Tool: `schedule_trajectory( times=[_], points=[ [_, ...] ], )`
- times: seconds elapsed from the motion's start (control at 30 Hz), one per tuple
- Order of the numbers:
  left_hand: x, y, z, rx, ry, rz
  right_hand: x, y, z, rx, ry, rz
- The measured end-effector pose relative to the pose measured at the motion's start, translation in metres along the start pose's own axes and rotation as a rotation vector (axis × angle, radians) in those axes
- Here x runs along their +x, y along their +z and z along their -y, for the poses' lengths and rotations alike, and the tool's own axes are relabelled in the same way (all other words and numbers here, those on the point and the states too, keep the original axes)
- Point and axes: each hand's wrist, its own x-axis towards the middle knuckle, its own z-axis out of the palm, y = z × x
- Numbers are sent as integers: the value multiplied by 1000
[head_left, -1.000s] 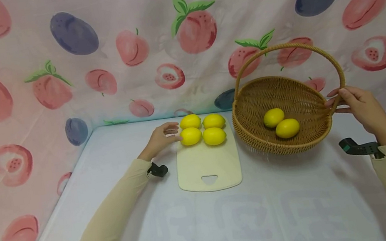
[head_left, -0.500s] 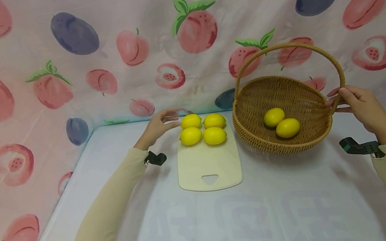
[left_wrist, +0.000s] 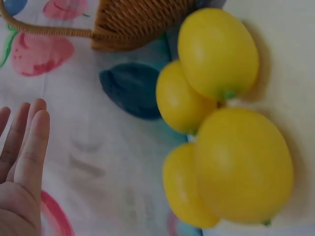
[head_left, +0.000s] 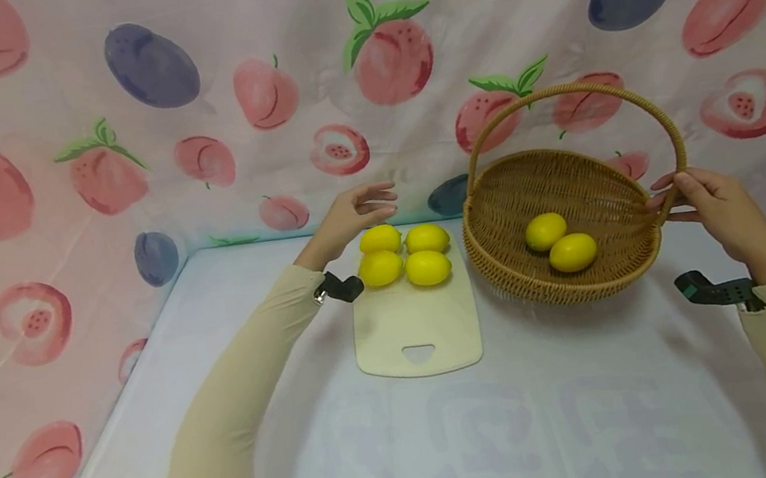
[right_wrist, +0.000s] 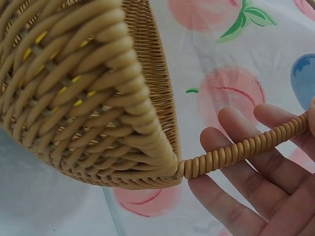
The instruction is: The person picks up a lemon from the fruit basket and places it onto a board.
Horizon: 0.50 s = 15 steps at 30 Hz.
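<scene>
My left hand (head_left: 351, 217) hovers above the back left of several yellow lemons (head_left: 428, 268), holding nothing. Its fingers (left_wrist: 34, 152) look straight and apart from the fruit in the left wrist view. Those lemons lie in two rows on the back half of a cream cutting board (head_left: 416, 332). With thumb and fingers, my right hand (head_left: 721, 215) grips the lower right end of the handle of a brown wicker basket (head_left: 510, 281). The basket is tilted toward me, and two lemons (head_left: 572, 252) rest inside it. In the right wrist view the handle (right_wrist: 246, 147) crosses the fingers.
A white cloth (head_left: 549, 430) covers the table. Close behind the board and basket rises a pink curtain (head_left: 289, 28) printed with fruit. A black wrist camera (head_left: 341, 287) on the left wrist overlaps the board's left edge. Something green shows at the far right edge.
My left hand has moved away from the lemons' left side, up and to the right, to above the back ones. The right hand, the basket and the lemons stay in place.
</scene>
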Motion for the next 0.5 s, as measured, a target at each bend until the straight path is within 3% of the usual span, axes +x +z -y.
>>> schedule_trajectory(
  times=[0.23, 0.5],
  points=[
    [17, 24, -14, -4, 78, 60, 0, 1, 0, 10, -5, -2],
    [32, 55, -29, -65, 74, 154, 0, 0, 0, 8, -6, 4]
  ],
)
